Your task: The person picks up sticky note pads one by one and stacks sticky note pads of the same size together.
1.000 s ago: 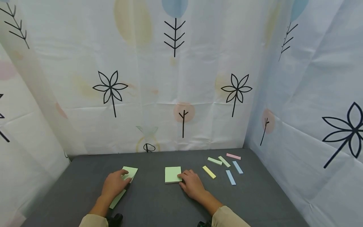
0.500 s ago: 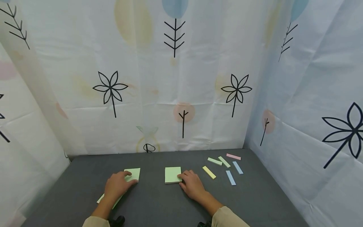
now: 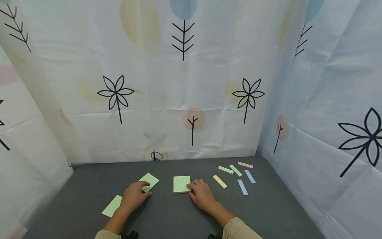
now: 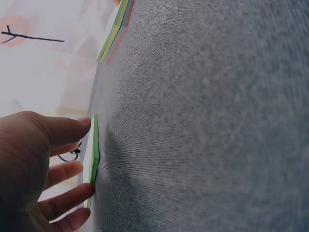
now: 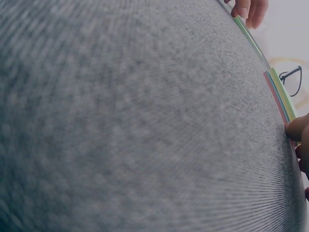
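Observation:
In the head view my left hand (image 3: 134, 196) holds a light green sticky note pad (image 3: 151, 181), turned at an angle on the table. The left wrist view shows my thumb at one edge of this green pad (image 4: 93, 145) and fingers at another. To its right lies a square stack of sticky note pads (image 3: 181, 184), green on top. My right hand (image 3: 202, 193) grips the stack at its right edge. Seen from the right wrist, the stack's side (image 5: 281, 96) has red, blue, yellow and green layers. Another green pad (image 3: 112, 206) lies behind my left forearm, partly hidden.
Right of the stack lie narrow paper strips: a yellow strip (image 3: 220, 182), two green ones (image 3: 226, 170), two blue ones (image 3: 243, 187) and a pink strip (image 3: 245, 165). Patterned white cloth (image 3: 215, 132) hangs behind and beside the grey table (image 3: 167, 219).
My left hand has slid rightward with the green pad, toward the stack, and the pad has turned. The other green pad at the left has come into sight. My right hand has stayed put.

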Available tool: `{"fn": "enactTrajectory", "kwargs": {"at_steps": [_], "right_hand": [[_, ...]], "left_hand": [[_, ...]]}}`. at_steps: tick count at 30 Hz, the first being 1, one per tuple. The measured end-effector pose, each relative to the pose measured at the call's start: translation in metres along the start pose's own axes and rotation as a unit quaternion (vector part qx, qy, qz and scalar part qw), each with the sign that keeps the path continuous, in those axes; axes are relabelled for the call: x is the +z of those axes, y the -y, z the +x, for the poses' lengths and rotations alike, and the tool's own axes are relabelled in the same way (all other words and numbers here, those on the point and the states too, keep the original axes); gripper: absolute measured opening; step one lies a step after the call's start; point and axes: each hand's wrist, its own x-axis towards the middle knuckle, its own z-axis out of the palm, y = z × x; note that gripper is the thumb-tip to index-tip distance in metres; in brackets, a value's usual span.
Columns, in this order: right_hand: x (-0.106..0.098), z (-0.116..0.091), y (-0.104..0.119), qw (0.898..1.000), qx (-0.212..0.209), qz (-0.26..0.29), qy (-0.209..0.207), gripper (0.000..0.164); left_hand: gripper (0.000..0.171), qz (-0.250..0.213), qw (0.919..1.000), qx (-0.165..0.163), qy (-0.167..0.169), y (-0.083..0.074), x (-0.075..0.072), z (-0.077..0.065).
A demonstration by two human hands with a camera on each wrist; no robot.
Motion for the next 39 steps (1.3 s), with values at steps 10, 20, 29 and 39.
{"fn": "enactTrajectory", "kwargs": {"at_steps": [10, 20, 29, 39], "right_hand": [[0.001, 0.000, -0.001, 1.000, 0.002, 0.001, 0.000, 0.028], [-0.001, -0.001, 0.001, 1.000, -0.003, 0.006, -0.003, 0.029], [-0.001, 0.000, 0.000, 1.000, -0.006, 0.002, -0.005, 0.029], [0.000, -0.001, -0.001, 1.000, -0.012, 0.003, -0.013, 0.029]], "left_hand": [[0.026, 0.027, 0.9979, 0.043, -0.040, 0.001, 0.001, 0.007], [0.026, 0.067, 0.9960, 0.055, -0.019, 0.019, 0.006, 0.012], [0.027, 0.077, 0.9944, 0.063, -0.034, 0.017, 0.004, 0.016], [0.032, 0.026, 0.9994, 0.020, -0.007, 0.019, -0.001, 0.015]]}}
